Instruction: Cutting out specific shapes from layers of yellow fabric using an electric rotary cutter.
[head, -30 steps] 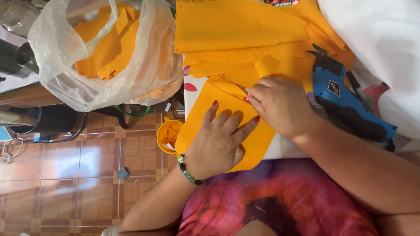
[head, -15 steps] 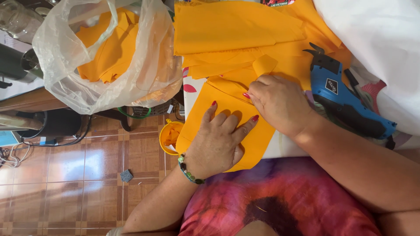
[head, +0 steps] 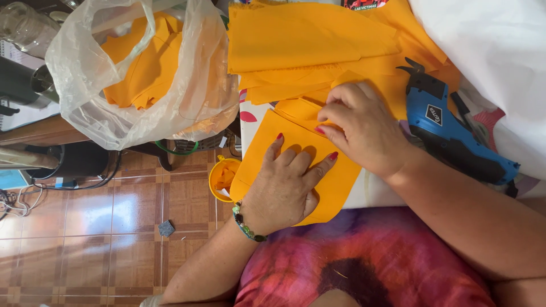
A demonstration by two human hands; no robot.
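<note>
- The step in hand looks like folding or creasing the orange fabric piece (head: 296,170) at the near edge of the tabletop (head: 372,196).
- The left hand (head: 284,187) lies flat with fingers spread, pinning it; that grip holds nothing.
- The right hand (head: 364,128) pinches the piece's far edge in a narrow grip.
- A next move would call for steady pressure along that fold.
- A blue glue gun (head: 449,133) lies just right.

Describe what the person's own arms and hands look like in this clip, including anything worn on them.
Both forearms are bare, with no sleeves in view. The left hand has red-painted nails and a beaded bracelet of green and dark beads at the wrist. The right hand also shows red nail polish; no ring, watch or bracelet is visible on it. No gloves on either hand.
</note>
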